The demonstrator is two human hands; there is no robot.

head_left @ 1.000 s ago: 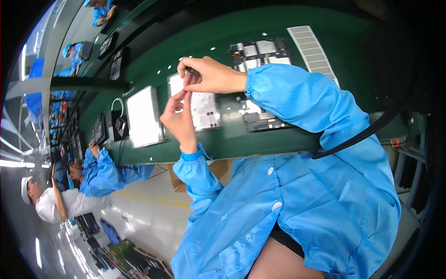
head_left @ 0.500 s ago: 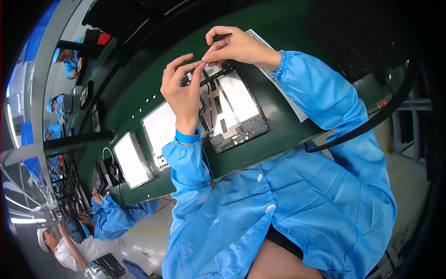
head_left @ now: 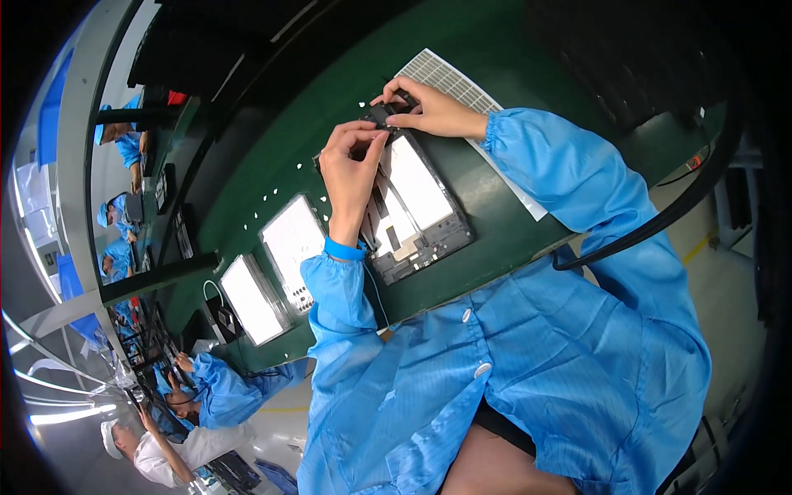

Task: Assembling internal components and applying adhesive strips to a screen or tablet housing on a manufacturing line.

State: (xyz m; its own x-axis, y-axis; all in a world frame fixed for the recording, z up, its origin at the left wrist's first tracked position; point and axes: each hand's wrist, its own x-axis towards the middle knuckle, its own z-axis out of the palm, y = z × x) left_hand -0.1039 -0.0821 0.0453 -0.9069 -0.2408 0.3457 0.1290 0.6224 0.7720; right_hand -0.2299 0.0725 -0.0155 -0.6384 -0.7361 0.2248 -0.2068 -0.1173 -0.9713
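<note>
And here it is, the opened device (head_left: 417,186), lying flat on the green table (head_left: 499,241) right in front of the person, set at a slant. It's a thin, dark-framed rectangle with its insides on show: a long, bright white panel down the right side, narrow dark strips running lengthwise beside it, a smaller pale patch lower down, and a dark grey band dotted with small parts along the near end.

Up at the far end, both hands are in close! The left hand (head_left: 351,169) comes over the left side, thumb and forefinger drawn together near the far edge; whether anything is pinched there, I can't tell. The right hand (head_left: 437,111) meets it from the other side, fingers bent over a dark part at that end, and its grip can't be made out either.

Plenty is covered, too: the hands mask much of the far end, the left one also blocks the upper left side, and the dark pieces under the fingers blend into one another. Glare washes out the white panel. Beyond, a gridded white sheet (head_left: 450,82) runs along the right, partly hidden behind the right hand and forearm.
</note>
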